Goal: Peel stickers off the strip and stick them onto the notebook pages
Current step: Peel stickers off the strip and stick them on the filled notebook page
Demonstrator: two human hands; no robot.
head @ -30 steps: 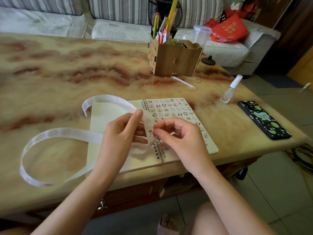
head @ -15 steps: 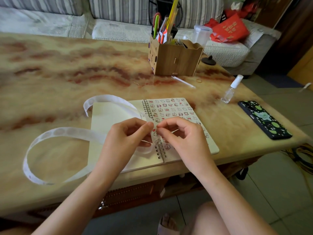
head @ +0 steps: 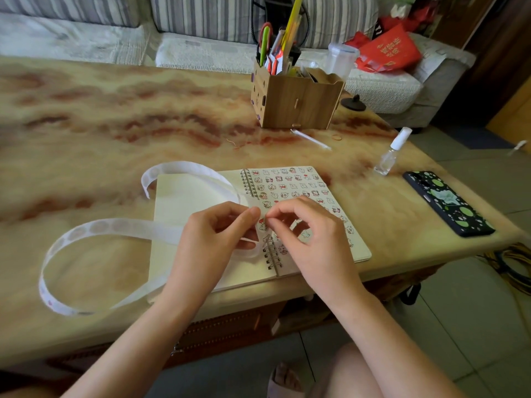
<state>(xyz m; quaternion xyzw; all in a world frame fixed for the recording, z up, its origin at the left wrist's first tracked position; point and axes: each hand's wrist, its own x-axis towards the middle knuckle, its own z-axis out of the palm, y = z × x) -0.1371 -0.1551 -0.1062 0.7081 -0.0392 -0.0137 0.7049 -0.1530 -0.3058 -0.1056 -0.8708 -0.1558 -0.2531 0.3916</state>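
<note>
The bench (head: 115, 124) is carrying everything. The long white strip (head: 115, 226) is looping across the bench's left side and running up over the notebook (head: 184, 196), which is lying open near the front edge. The right page (head: 296, 185) is filling with rows of small cartoon stickers (nearly to the bottom, as far as the hands let it show), while the left page is showing bare. I am judging the task well advanced on one page and hardly begun on the other. Much of the strip is looking like spent backing with pale round marks.

Both hands are working together above the spiral binding, fingertips touching. The left hand (head: 212, 242) is pinching the strip, and the right hand (head: 313, 239) is pinching at a sticker (head: 262, 225) on it. I cannot tell whether that sticker is lifting free.
</note>
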